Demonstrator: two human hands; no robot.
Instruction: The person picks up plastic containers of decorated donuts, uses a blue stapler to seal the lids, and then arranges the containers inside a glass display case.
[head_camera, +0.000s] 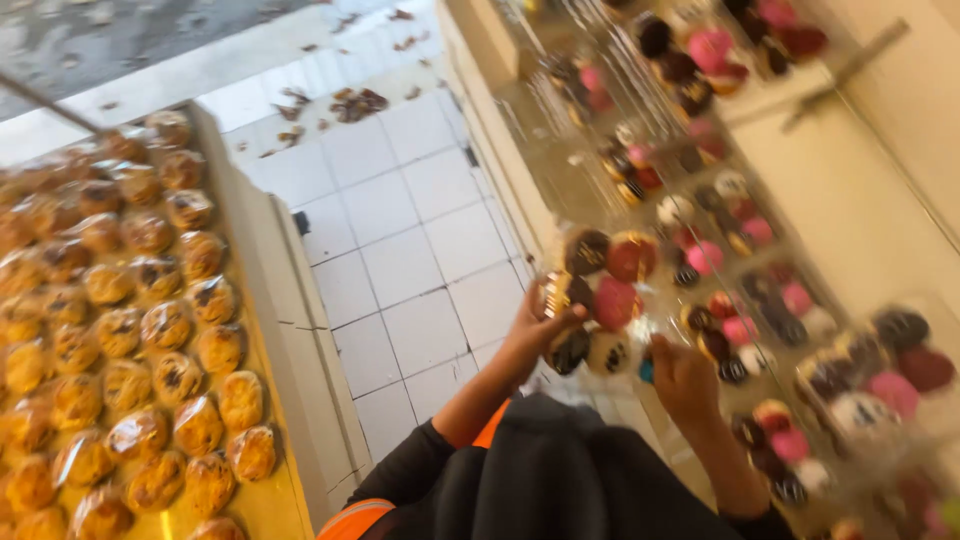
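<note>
A clear plastic box of six decorated doughnuts (598, 298) sits at the middle of the view, lifted just above the near edge of a pale counter (850, 200); its doughnuts are glazed in chocolate, red, pink and white, some with dark sprinkles. The left hand (535, 335) grips the box's left side, fingers wrapped over the edge and thumb pressed on the lid. The right hand (683, 378) is at the box's near right corner, fingers curled around a small blue object (646, 371) that touches the box; blur hides what that object is and how tightly the fingers close. Both forearms come up from dark sleeves with orange trim (360, 515) at the bottom of the view. To the right and far along the counter lie more clear boxes of assorted doughnuts (720, 225) in rows, close beside one another, with others near the right edge (880, 375). Between the counter and the left side runs a white tiled floor (400, 250), with brown crumbs or leaves (355, 103) scattered at its far end. On the left, a large tray (262, 505) holds many golden pastries wrapped in clear film (130, 320), packed in rows.
</note>
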